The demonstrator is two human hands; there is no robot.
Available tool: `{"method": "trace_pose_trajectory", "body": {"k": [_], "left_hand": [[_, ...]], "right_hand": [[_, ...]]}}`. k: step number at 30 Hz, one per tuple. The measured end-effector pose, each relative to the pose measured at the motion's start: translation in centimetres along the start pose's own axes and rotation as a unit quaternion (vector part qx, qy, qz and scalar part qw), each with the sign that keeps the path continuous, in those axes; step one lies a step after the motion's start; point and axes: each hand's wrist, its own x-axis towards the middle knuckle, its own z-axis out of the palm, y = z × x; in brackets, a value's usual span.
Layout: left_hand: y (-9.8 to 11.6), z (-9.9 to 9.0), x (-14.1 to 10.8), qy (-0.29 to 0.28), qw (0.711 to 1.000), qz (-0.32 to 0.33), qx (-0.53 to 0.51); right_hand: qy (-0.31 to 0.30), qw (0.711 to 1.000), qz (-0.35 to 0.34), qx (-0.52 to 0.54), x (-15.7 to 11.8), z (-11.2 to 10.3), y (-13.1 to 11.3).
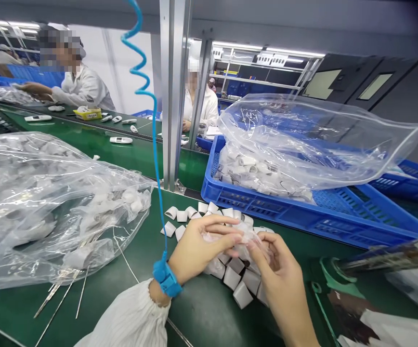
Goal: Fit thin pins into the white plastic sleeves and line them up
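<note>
Both hands meet over a pile of small white plastic caps point(242, 294) on the green bench. My left hand point(203, 245), with a blue strap point(167, 278) on its wrist, pinches a thin clear plastic bag point(244, 235) between thumb and fingers. From the right, my right hand point(279, 270) grips the same crumpled bag with thumb and bent fingers. Something whitish shows through the film, too blurred to make out. Caps lie behind, below and between the hands.
A large clear bag point(21, 193) of wrapped parts and thin metal rods point(62, 294) lie left. Behind right stands a blue crate point(259, 207) with an open bag of caps. A coiled blue cord point(155, 144) hangs by a metal post point(173, 96). Two people point(86, 86) sit beyond the conveyor.
</note>
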Motion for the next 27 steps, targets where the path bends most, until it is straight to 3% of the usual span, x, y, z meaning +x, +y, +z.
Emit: {"method": "trace_pose_trajectory", "body": {"k": [3, 5, 8, 10, 12, 16, 20, 24, 27], "left_hand": [[0.0, -0.2, -0.4, 0.064, 0.995, 0.032, 0.068], [0.2, -0.3, -0.7, 0.106, 0.987, 0.077, 0.090], [0.7, -0.2, -0.7, 0.068, 0.988, 0.112, -0.085], [0.9, 0.2, -0.5, 0.024, 0.965, 0.099, -0.243], [0.7, 0.7, -0.2, 0.009, 0.952, 0.105, -0.289], [-0.7, 1.3, 0.1, 0.011, 0.983, 0.178, -0.039], [-1.9, 1.1, 0.0, 0.036, 0.977, 0.181, 0.109], [-2.5, 0.9, 0.0, 0.083, 0.930, 0.257, 0.250], [-2.7, 0.8, -0.2, 0.034, 0.875, 0.365, 0.317]], "right_hand": [[0.063, 0.994, 0.014, -0.087, 0.3, -0.4, 0.7], [0.074, 0.992, 0.010, -0.101, 0.3, -0.4, 1.0], [0.059, 0.995, -0.006, -0.078, 0.1, 0.1, 0.9], [0.041, 0.997, -0.020, -0.066, -0.2, 0.6, 0.7], [0.022, 0.998, -0.029, -0.055, -0.4, 1.1, 0.5], [0.009, 1.000, -0.005, -0.018, -0.8, 1.7, 0.5], [0.013, 1.000, 0.013, -0.001, -0.8, 1.6, 0.6], [0.037, 0.999, -0.014, -0.027, -0.5, 1.4, 0.8], [0.033, 0.998, -0.042, -0.029, -0.3, 1.1, 0.7]]}}
